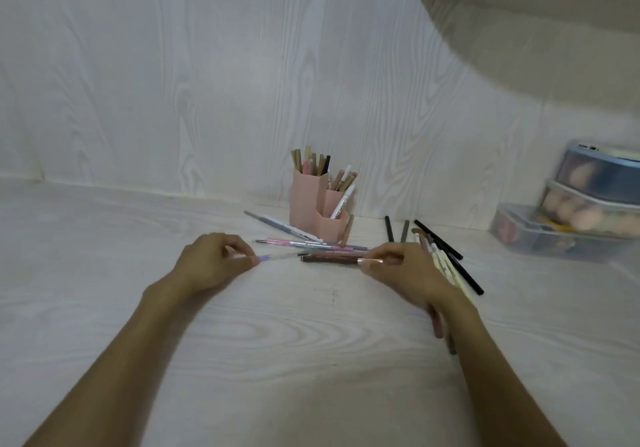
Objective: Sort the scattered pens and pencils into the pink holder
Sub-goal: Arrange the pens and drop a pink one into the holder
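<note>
Left hand (211, 263) pinches a lilac-tipped clear pen (277, 257), right hand (405, 270) a brown pencil (332, 258) (pink faceted holder (308, 204) at 12 o'clock, its white pen's lettering unreadable).

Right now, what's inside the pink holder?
The pink holder has tan and pink sticks and a dark one in its tall back section, a white pen leaning in a lower one. Its walls hide their lower ends.

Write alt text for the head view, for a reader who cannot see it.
Two bare hands pick pens off a pale wood-grain table: the left hand pinches a clear pen, the right hand a brown pen. Behind stands a pink holder already holding several, with loose pens on either side.
</note>
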Action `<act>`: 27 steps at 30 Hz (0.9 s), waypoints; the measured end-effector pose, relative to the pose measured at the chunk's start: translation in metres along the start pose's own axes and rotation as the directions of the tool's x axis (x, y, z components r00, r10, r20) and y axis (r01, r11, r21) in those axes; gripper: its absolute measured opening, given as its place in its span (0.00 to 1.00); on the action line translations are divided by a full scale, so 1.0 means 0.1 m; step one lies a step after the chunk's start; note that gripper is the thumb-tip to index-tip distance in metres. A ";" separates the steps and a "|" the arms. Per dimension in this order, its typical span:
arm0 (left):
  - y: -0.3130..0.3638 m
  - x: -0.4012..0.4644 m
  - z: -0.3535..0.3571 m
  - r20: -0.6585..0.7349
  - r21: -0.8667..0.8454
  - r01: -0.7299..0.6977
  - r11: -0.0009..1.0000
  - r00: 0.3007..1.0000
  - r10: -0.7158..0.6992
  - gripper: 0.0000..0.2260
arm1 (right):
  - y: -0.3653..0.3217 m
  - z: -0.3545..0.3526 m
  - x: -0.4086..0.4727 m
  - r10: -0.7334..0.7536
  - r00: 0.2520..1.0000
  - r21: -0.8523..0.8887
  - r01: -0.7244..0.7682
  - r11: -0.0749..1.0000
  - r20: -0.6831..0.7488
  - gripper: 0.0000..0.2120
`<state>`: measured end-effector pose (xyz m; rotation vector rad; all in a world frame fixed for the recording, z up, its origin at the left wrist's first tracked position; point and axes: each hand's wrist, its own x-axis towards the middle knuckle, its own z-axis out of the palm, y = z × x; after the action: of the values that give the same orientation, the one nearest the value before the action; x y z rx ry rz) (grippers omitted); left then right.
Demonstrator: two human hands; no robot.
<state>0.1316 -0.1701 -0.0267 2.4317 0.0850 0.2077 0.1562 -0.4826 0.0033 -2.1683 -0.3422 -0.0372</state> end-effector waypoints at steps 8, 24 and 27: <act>0.07 -0.06 0.21 -0.203 -0.189 0.000 0.982 0.978 -0.039 0.08 | -0.40 0.00 0.36 0.015 0.837 0.400 0.245 0.883 -0.547 0.15; 0.03 0.01 0.18 -0.229 -0.285 0.023 0.958 0.969 -0.092 0.11 | -0.64 0.37 1.43 -0.300 0.887 -0.402 0.146 0.904 -0.352 0.09; 0.03 0.01 0.12 -0.291 -0.102 0.064 0.993 0.952 -0.091 0.10 | -0.62 0.35 1.27 -0.362 0.846 -0.420 0.186 0.888 -0.392 0.13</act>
<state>0.1341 -0.1793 -0.0337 2.2848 0.2976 0.5280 0.2588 -0.3918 0.0515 -2.3662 -0.3930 -0.8363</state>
